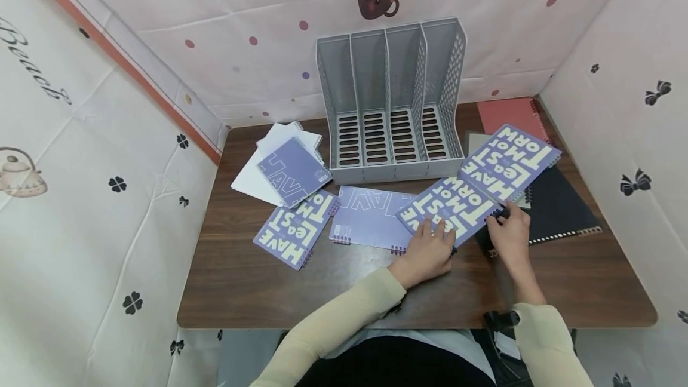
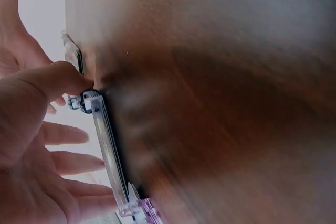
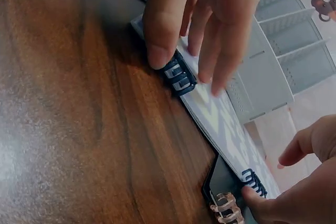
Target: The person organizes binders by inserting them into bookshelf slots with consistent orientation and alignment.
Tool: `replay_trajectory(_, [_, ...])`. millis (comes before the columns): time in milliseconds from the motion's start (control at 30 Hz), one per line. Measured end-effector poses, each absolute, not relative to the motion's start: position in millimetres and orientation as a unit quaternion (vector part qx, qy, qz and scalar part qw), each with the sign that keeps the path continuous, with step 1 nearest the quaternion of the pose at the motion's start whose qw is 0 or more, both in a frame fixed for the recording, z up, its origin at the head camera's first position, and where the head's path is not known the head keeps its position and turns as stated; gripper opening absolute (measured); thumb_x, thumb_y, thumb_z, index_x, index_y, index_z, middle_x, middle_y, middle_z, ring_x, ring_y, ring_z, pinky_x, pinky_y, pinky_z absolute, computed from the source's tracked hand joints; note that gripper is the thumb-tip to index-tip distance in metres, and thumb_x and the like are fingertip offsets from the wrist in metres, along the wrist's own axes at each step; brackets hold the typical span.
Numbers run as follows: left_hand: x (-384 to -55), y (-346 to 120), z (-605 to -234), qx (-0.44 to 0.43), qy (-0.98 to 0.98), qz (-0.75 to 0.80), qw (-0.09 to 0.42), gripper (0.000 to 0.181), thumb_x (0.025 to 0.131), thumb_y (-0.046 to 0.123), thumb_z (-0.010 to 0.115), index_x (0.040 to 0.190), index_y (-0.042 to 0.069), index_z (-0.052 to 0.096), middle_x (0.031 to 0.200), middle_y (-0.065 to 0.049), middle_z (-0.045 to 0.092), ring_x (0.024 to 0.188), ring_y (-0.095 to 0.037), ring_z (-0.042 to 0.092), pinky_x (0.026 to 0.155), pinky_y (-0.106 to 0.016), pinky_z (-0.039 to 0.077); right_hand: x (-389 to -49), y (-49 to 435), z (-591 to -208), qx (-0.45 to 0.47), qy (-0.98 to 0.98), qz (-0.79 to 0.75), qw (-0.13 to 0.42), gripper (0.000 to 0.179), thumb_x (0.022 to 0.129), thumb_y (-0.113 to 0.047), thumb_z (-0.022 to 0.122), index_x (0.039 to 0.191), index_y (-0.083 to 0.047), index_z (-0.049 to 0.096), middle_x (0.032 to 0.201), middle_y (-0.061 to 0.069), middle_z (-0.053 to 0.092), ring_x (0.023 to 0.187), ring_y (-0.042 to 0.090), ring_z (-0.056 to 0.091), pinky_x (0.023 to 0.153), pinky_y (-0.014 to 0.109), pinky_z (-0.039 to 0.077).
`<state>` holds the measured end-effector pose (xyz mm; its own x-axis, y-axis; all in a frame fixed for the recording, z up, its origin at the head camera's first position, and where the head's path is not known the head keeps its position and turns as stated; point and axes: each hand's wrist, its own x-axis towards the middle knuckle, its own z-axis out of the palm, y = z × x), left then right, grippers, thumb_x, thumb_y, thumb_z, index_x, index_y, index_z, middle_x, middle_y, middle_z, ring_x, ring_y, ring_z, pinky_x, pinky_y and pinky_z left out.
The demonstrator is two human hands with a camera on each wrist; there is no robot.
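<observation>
A purple-blue spiral notebook with large white letters lies aslant at the table's right half. My left hand rests on its front part, the fingers fairly straight over the cover. The left thumb touches the dark coil at the near edge. With thumb and fingers, my right hand pinches the notebook's right corner by the other dark coil. A matching lettered notebook lies just behind, over a black notebook. To the left, a purple notebook with outlined letters reaches beneath the held one.
A grey four-slot file rack stands at the back. Left of it are a white notebook, a purple notebook and a lettered notebook, overlapping. A red notebook lies at the back right. Fabric walls enclose the table.
</observation>
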<state>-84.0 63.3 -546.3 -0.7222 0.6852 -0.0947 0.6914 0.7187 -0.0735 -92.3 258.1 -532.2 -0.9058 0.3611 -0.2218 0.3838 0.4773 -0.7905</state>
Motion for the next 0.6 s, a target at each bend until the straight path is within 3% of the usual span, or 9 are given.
replay_trajectory(67, [-84, 65, -546, 0.365, 0.93, -0.045, 0.025, 0.072, 0.092, 0.048, 0.066, 0.151, 0.011, 0.047, 0.148, -0.014, 0.053, 0.134, -0.045, 0.05, 0.108, -0.047, 0.044, -94, 260, -532, 0.243, 0.842, -0.482, 0.017, 0.071, 0.1, -0.015, 0.049, 0.16, 0.005, 0.016, 0.159, 0.032, 0.018, 0.137, 0.041, 0.045, 0.107, 0.044, 0.044])
replay_trajectory(267, [-89, 65, -542, 0.375, 0.926, -0.036, 0.028, 0.077, 0.09, 0.05, 0.066, 0.151, 0.009, 0.045, 0.144, -0.012, 0.057, 0.127, -0.046, 0.055, 0.105, -0.048, 0.047, -99, 260, -530, 0.313, 0.68, -0.663, 0.012, 0.075, 0.1, -0.005, 0.043, 0.163, -0.004, 0.004, 0.163, 0.022, 0.017, 0.116, 0.013, 0.055, 0.093, 0.017, 0.049])
replay_trajectory(367, [-93, 63, -537, 0.388, 0.92, -0.022, 0.049, 0.072, 0.092, 0.048, 0.064, 0.152, 0.011, 0.046, 0.147, -0.012, 0.054, 0.129, -0.043, 0.054, 0.105, -0.044, 0.047, -100, 261, -528, 0.322, 0.61, -0.724, 0.029, 0.073, 0.102, -0.004, 0.04, 0.163, -0.005, -0.001, 0.166, 0.022, 0.01, 0.124, 0.01, 0.053, 0.093, 0.012, 0.047])
replay_trajectory(467, [-96, 60, -533, 0.401, 0.914, -0.008, 0.066, 0.069, 0.094, 0.045, 0.06, 0.153, 0.012, 0.045, 0.151, -0.011, 0.051, 0.132, -0.04, 0.053, 0.105, -0.041, 0.048, -100, 265, -526, 0.306, 0.581, -0.751, 0.065, 0.071, 0.104, -0.007, 0.038, 0.162, -0.005, -0.003, 0.168, 0.018, 0.006, 0.144, 0.013, 0.036, 0.1, 0.012, 0.041])
replay_trajectory(533, [-98, 58, -531, 0.404, 0.912, 0.002, 0.072, 0.068, 0.094, 0.044, 0.06, 0.153, 0.013, 0.045, 0.153, -0.009, 0.049, 0.133, -0.039, 0.052, 0.103, -0.041, 0.05, -99, 267, -524, 0.293, 0.558, -0.771, 0.089, 0.071, 0.106, -0.011, 0.039, 0.162, -0.007, -0.004, 0.165, 0.019, 0.016, 0.145, 0.013, 0.035, 0.106, 0.015, 0.037])
replay_trajectory(600, [-99, 56, -530, 0.406, 0.911, 0.012, 0.076, 0.068, 0.093, 0.043, 0.06, 0.152, 0.012, 0.046, 0.153, -0.008, 0.049, 0.134, -0.038, 0.052, 0.103, -0.041, 0.05, -98, 270, -522, 0.285, 0.521, -0.798, 0.105, 0.071, 0.107, -0.011, 0.043, 0.163, -0.009, 0.0, 0.154, 0.015, 0.035, 0.135, 0.012, 0.047, 0.111, 0.023, 0.034])
